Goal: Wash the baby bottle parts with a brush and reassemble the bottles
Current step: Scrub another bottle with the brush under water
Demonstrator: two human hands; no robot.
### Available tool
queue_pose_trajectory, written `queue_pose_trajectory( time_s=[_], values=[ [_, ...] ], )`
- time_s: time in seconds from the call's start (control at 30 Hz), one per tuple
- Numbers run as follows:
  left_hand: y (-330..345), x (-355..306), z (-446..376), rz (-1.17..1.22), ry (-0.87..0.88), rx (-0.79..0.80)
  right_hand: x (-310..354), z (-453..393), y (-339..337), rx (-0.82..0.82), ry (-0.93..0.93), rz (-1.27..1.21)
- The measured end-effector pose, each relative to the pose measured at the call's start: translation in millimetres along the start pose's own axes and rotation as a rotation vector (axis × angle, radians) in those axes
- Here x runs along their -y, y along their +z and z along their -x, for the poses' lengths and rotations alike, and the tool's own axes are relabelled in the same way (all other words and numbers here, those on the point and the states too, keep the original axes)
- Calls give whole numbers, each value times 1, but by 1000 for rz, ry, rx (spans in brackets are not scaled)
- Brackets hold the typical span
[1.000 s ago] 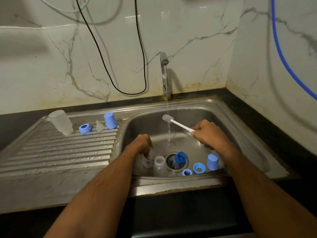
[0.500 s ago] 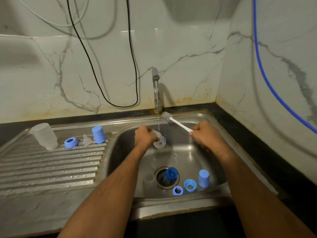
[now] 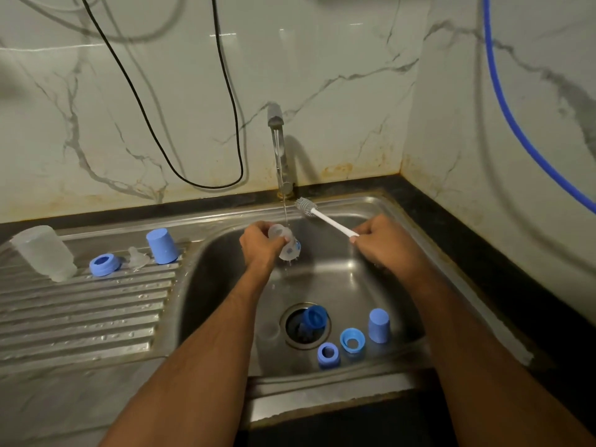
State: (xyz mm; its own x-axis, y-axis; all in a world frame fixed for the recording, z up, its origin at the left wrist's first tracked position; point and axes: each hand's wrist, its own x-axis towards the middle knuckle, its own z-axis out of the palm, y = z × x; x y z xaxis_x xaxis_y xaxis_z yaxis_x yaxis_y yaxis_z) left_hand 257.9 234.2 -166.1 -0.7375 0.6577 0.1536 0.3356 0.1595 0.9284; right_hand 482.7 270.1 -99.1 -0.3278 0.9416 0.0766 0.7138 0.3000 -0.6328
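Under the tap [image 3: 276,146], over the sink [image 3: 354,269] basin, a clear baby bottle [image 3: 285,241] is gripped by the left hand [image 3: 259,245], fingers curled round it, bottle tilted with a thin stream of water [image 3: 285,214] running onto it. Drips are seen below the bottle. A white-handled brush [image 3: 322,217] is held by the right hand [image 3: 382,246], fingers closed round the handle end, bristle head up and left, just beside the stream and apart from the bottle.

On the basin floor, a blue part [image 3: 313,317] is seen lying in the drain [image 3: 304,325]. Two blue rings [image 3: 328,353] [image 3: 352,340] are placed near the front wall, side by side, and a blue cap [image 3: 379,325] stands upside down just right of them.

On the ribbed drainboard [image 3: 80,311] at left, a clear bottle body [image 3: 45,253] is set mouth down, slightly tilted. Beside it a blue ring [image 3: 104,265], a clear teat [image 3: 137,258] and a blue cap [image 3: 162,246] are lined up, cap upside down. Water drops are seen on the ribs.

Behind, a marble wall [image 3: 338,75] is seen with a black cable [image 3: 193,124] looping down and a blue hose [image 3: 516,124] on the right wall. A dark worktop [image 3: 451,221] edge runs round the sink.
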Motion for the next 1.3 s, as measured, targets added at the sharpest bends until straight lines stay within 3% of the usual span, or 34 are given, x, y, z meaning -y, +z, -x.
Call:
queue_pose_trajectory(
  time_s=[0.57,0.7,0.83,1.0,1.13,1.3],
  values=[
    [-36,-13,13,812,-669,292,-1,12,8,199,-35,-146],
    [-41,-2,6,834,-795,290,-2,10,9,190,-34,-175],
    [-44,-2,0,817,-778,279,-2,9,7,218,-19,-183],
    [-46,1,-9,707,-631,192,-3,8,2,275,49,-231],
    [-48,5,-10,917,-610,59,-3,10,0,318,83,-254],
    [-48,3,-13,1135,-611,51,-4,7,2,334,75,-225]
  ],
)
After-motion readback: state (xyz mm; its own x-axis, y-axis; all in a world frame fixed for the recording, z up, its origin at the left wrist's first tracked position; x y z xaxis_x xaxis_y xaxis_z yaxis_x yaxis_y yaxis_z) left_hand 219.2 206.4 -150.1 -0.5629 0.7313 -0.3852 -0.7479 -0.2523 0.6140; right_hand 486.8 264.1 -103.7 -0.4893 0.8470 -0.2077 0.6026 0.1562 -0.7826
